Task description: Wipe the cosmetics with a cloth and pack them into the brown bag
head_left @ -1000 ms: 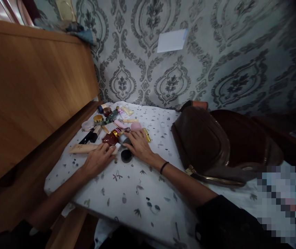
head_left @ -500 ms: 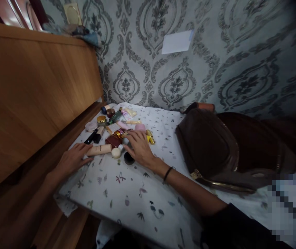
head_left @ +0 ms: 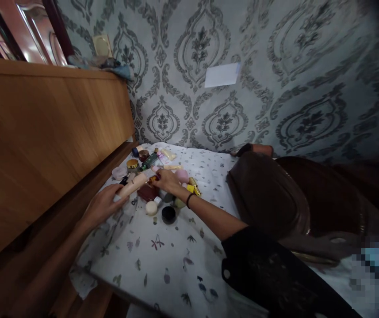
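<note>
My left hand [head_left: 105,204] is closed round the lower end of a beige tube [head_left: 132,184], raised at a slant over the cloth. Among the cosmetics, my right hand [head_left: 166,180] pinches a small amber and dark red item [head_left: 154,178]. A dark red pouch [head_left: 148,192] lies just below it. Nearer the front are a round cream-coloured jar [head_left: 151,208] and a round black container [head_left: 168,214]. Gold-lidded jar [head_left: 132,164], green bottle [head_left: 149,161], pink round item [head_left: 181,176] and gold tubes [head_left: 195,186] lie around the hands.
A large brown leather bag [head_left: 269,194] lies on the right of the patterned white cloth [head_left: 162,260]. On the left stands a wooden cabinet [head_left: 53,132]. Patterned wallpaper with a white paper [head_left: 222,75] rises behind.
My left hand has taken hold of the beige tube and tilted it up. My right hand has moved left and back and closed on the small amber item. The view has tilted upward.
</note>
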Available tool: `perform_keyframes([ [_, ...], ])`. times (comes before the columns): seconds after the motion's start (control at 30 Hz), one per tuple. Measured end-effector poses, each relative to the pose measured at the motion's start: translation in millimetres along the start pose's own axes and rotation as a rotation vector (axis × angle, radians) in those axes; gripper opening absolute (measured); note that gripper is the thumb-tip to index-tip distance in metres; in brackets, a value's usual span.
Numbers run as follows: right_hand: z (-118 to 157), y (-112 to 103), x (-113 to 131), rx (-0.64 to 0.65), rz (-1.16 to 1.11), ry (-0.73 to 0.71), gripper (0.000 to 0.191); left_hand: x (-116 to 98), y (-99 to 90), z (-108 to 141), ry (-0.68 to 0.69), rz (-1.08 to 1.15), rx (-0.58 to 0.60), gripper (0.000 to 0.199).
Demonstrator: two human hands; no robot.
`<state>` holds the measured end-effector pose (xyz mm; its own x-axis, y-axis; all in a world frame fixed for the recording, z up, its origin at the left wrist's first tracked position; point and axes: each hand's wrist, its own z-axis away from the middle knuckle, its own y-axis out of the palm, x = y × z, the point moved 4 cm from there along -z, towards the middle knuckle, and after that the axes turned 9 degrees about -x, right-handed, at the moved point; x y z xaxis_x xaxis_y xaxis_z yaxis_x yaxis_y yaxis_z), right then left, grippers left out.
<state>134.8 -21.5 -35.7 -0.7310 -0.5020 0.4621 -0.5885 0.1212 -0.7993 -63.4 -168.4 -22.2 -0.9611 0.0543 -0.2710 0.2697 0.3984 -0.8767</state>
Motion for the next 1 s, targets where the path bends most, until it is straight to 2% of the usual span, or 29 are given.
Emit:
perform_keyframes([
  [0.1,-8.5,-2.0,-14.1,-0.081,-0.045,0.094,0.029,-20.0,4.3,-37.8,-0.058,-0.090,0.052,0.041],
  [0.2,-13.2,-7.6,-25.2,-0.145,-0.045,0.154,0.033,-38.7,17.4,-81.4,-0.093,-0.243,0.115,0.041],
  [0.33,-14.1,-18.5,-34.7,-0.187,0.004,0.134,0.024,-57.6,43.5,-132.7,-0.071,-0.273,0.119,0.047],
  [0.43,-13.1,-26.5,-48.3,-0.207,0.040,0.119,0.018,-62.9,63.2,-159.2,-0.063,-0.268,0.153,0.045],
  [0.53,-9.2,-31.7,-71.7,-0.219,0.043,0.162,0.023,-60.9,73.6,-181.0,-0.055,-0.256,0.173,0.043],
  [0.7,14.0,-29.2,-106.9,-0.201,-0.008,0.227,0.041,-43.3,71.9,-221.2,-0.084,-0.322,0.154,0.040],
  [0.87,38.1,-20.4,-111.9,-0.248,-0.143,0.143,0.048,-29.0,83.5,-255.4,-0.067,-0.427,0.237,0.051],
  [1.0,30.9,-14.6,-108.7,-0.322,-0.279,0.068,0.046,-25.8,98.9,-275.7,-0.069,-0.490,0.349,0.066],
])
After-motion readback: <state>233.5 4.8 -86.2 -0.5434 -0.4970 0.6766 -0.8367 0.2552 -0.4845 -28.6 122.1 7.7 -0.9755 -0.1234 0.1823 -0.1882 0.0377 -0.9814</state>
